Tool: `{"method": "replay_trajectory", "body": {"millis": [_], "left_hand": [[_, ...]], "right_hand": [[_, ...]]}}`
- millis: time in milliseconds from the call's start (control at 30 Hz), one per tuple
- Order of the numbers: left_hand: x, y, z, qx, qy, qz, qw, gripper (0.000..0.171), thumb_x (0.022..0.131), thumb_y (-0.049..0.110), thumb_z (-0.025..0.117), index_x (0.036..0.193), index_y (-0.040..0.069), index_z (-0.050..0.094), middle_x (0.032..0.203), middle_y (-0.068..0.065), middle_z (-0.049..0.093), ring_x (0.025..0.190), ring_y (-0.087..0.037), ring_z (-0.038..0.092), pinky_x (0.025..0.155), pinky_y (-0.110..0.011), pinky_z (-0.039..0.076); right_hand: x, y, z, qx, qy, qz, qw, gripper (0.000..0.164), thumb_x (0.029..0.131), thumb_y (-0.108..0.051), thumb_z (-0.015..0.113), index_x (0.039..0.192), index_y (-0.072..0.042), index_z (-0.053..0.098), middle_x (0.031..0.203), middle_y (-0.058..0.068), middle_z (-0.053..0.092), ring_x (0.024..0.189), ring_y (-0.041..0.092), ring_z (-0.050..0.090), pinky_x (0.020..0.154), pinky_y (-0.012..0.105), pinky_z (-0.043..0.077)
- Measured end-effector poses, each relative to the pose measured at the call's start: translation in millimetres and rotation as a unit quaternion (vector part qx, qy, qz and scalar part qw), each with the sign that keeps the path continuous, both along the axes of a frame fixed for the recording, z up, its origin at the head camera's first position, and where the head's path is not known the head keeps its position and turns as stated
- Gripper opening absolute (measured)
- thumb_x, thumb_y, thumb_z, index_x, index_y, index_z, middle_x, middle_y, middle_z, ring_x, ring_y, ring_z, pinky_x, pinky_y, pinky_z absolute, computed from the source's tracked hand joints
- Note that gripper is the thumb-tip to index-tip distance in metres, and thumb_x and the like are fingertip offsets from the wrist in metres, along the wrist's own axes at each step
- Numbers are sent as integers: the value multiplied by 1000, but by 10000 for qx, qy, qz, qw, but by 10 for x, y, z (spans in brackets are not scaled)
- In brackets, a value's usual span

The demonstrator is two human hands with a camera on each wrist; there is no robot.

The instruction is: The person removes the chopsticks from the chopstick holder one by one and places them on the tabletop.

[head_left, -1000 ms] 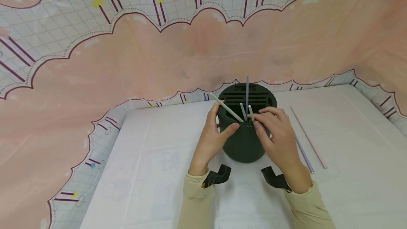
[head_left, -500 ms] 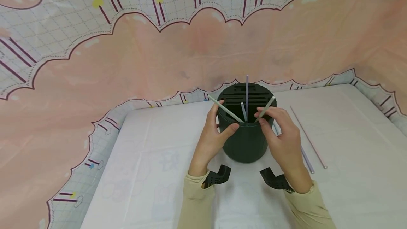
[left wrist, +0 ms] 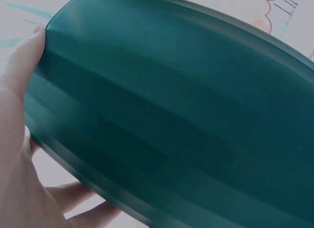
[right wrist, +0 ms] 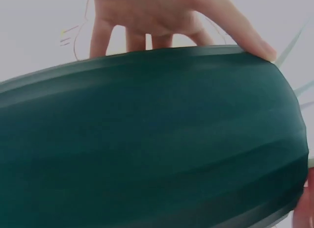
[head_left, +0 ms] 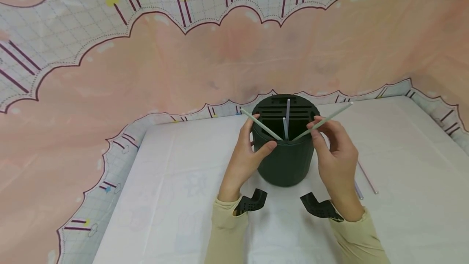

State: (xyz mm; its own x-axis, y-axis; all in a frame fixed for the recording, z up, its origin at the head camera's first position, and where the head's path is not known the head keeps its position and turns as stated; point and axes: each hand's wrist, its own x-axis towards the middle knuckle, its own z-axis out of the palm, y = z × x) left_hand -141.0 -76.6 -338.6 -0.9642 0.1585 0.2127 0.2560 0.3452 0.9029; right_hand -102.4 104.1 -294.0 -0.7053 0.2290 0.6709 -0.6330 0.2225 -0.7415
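A dark green, bucket-like container (head_left: 286, 162) stands upright in the head view, with a slotted panel behind its opening. My left hand (head_left: 242, 156) grips its left side, thumb at the front rim; the left wrist view shows this thumb (left wrist: 27, 56) at the rim and fingers beneath the wall. My right hand (head_left: 338, 156) pinches a thin pale green stick (head_left: 337, 113) that slants out over the right rim. Another pale green stick (head_left: 260, 123) leans out to the left. Between them stand two thin purple sticks (head_left: 288, 113), (head_left: 285, 127). The container's wall (right wrist: 147, 135) fills most of the right wrist view.
On the white-covered table (head_left: 176, 190), right of the right hand, lie a pink stick (head_left: 368, 178) and a purple stick (head_left: 358, 190), both partly behind that hand. A patterned peach cloth (head_left: 205, 68) hangs behind the table.
My right hand has moved rightward, tilting its green stick from near upright to a low slant over the right rim. The taller purple stick's top sits lower. My left hand keeps its grip.
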Motion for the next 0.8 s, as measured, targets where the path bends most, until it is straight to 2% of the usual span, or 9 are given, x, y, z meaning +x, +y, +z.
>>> {"method": "replay_trajectory", "body": {"millis": [167,300,367,433,500,633,733,800], "left_hand": [[5,4,1,40,-6,-78,10000,73,75,59,59,135,45,20,142,12,17,128,-13,24,96,-47,32],[7,0,5,18,-15,-46,10000,73,74,60,58,135,45,20,142,12,18,128,-13,24,96,-48,32],[3,1,7,7,6,-41,10000,73,75,61,57,136,45,20,142,11,17,128,-14,24,95,-48,33],[1,-2,8,-18,16,-14,10000,73,75,61,57,136,44,20,143,11,17,128,-14,24,95,-48,33],[2,-7,6,-16,18,7,10000,73,75,61,57,136,44,20,143,10,17,128,-14,24,95,-48,34],[2,-11,-3,-20,22,26,10000,73,75,60,57,136,44,20,143,11,17,129,-13,24,95,-48,34],[3,-9,-9,-10,10,28,10000,73,75,59,58,136,45,20,143,13,17,128,-11,23,95,-46,34],[7,-11,-9,-8,12,39,10000,73,75,59,58,135,45,20,142,14,17,128,-11,23,95,-45,34]], "right_hand": [[8,9,-9,-523,132,-269,9982,26,82,12,54,108,10,55,93,17,61,92,21,57,89,30,42],[9,43,5,-987,273,-413,9939,25,83,9,55,108,11,55,93,16,62,89,23,58,85,28,45],[9,75,11,-1325,400,-373,9897,24,82,8,55,107,12,55,92,17,61,87,24,58,83,28,45],[-8,116,12,-1845,633,-165,9807,24,81,11,56,105,14,54,89,19,60,85,26,58,81,28,46],[-31,164,12,-2287,845,-27,9698,25,79,12,56,103,14,52,88,21,58,83,28,58,79,29,46],[-105,278,13,-3359,1279,333,9326,27,77,16,55,103,16,47,86,27,51,78,33,55,76,35,48],[-145,381,14,-4071,1470,515,9000,31,77,18,55,105,17,43,86,29,47,75,37,54,72,41,50],[-158,458,13,-4406,1502,552,8833,34,76,17,56,107,15,42,85,29,46,73,38,54,68,44,51]]}}
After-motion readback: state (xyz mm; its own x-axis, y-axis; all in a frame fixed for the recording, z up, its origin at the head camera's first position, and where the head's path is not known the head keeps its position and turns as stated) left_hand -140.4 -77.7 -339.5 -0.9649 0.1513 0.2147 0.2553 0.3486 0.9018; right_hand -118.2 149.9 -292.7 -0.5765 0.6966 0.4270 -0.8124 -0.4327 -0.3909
